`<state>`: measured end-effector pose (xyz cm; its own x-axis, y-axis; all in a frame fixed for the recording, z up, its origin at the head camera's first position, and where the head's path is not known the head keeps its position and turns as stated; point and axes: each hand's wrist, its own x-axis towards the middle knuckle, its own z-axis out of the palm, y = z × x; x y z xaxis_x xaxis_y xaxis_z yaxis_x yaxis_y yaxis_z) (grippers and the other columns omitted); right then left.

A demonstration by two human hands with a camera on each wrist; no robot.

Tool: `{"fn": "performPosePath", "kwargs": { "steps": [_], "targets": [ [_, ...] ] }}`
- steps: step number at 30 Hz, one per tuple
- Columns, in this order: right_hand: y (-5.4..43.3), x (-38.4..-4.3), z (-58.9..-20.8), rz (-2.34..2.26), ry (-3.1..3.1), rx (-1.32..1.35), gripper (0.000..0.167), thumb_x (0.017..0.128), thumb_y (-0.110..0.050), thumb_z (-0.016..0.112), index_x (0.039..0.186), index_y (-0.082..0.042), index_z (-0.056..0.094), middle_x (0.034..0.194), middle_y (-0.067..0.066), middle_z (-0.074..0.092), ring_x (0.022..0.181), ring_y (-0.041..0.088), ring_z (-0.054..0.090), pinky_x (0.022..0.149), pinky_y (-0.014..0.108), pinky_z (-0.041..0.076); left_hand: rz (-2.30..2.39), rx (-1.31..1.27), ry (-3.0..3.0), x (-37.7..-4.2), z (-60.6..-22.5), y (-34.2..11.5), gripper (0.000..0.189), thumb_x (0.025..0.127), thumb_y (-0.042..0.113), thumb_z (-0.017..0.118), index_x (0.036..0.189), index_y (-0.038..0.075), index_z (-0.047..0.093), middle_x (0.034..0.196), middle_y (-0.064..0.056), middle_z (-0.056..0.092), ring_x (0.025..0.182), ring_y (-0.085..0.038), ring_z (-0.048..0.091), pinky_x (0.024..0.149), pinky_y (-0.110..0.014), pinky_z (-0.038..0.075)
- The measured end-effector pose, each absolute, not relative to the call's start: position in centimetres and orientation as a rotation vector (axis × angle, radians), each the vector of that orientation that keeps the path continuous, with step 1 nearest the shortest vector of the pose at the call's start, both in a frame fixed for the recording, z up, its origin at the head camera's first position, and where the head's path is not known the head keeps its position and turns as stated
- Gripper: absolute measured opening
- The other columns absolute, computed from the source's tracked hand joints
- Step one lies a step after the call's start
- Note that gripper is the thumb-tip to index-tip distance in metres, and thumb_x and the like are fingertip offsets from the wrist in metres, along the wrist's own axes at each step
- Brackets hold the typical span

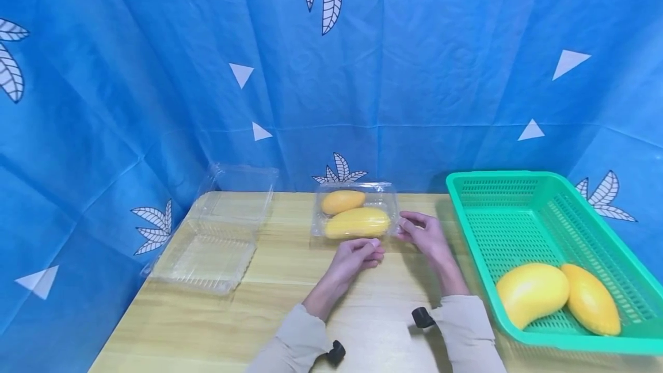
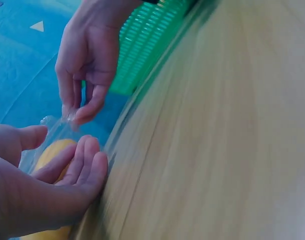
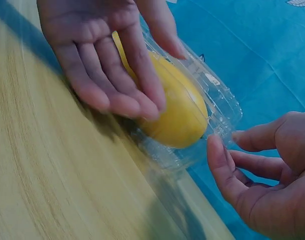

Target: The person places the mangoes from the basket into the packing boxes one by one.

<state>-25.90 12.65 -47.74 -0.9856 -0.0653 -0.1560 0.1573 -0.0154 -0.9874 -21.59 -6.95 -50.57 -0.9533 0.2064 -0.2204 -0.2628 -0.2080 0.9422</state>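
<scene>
A clear plastic clamshell box [image 1: 392, 203], its lid down, holds two yellow mangoes: a smaller one [image 1: 342, 202] behind and a longer one [image 1: 357, 223] in front. My right hand [image 1: 422, 235] pinches the box's front right corner between thumb and fingertips. At the front side of the box is my left hand [image 1: 352, 261], its fingers loosely extended and the thumb apart from them in the left wrist view. The right wrist view shows the left fingers [image 3: 137, 75] overlapping the longer mango.
To the left, another clear clamshell box [image 1: 207, 258] lies with its lid raised. A green basket [image 1: 471, 246] on the right holds two more mangoes [image 1: 533, 292]. Behind the wooden table [image 1: 290, 315] hangs a blue patterned cloth [image 1: 435, 62].
</scene>
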Motion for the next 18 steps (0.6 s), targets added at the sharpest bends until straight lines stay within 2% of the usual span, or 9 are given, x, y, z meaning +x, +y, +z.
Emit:
{"fn": "performPosePath", "kwargs": {
  "steps": [6,13,18],
  "targets": [
    [12.9,-25.7,-47.6,-2.079,2.148,0.102,0.043,0.103,-0.005,0.057,0.141,0.013,0.049,0.134,0.035,0.054,0.09,0.016,0.07,0.087,0.028,0.057,2.347,-0.185,1.56,-22.1,-50.5,-4.9,0.038,0.097,0.02,0.071,0.122,-0.009,0.067,0.111,-0.023,0.073,0.098,-0.027,0.074,0.09,-0.039,0.057],
    [13.1,-25.7,-47.8,-1.96,2.325,0.045,0.039,0.101,-0.008,0.061,0.135,0.011,0.057,0.114,0.028,0.066,0.085,0.016,0.066,0.076,0.027,0.057,2.432,-0.371,1.417,-22.6,-50.5,-2.5,0.031,0.093,0.022,0.076,0.113,-0.001,0.073,0.102,-0.016,0.076,0.079,-0.015,0.073,0.071,-0.028,0.059],
    [13.4,-25.7,-47.6,-1.854,2.376,0.026,0.038,0.102,-0.012,0.061,0.132,0.011,0.059,0.111,0.023,0.067,0.089,0.02,0.065,0.08,0.031,0.057,2.468,-0.449,1.419,-22.6,-50.1,-1.6,0.028,0.09,0.022,0.079,0.107,0.0,0.075,0.095,-0.012,0.076,0.07,-0.012,0.068,0.065,-0.025,0.057]
  ]
}}
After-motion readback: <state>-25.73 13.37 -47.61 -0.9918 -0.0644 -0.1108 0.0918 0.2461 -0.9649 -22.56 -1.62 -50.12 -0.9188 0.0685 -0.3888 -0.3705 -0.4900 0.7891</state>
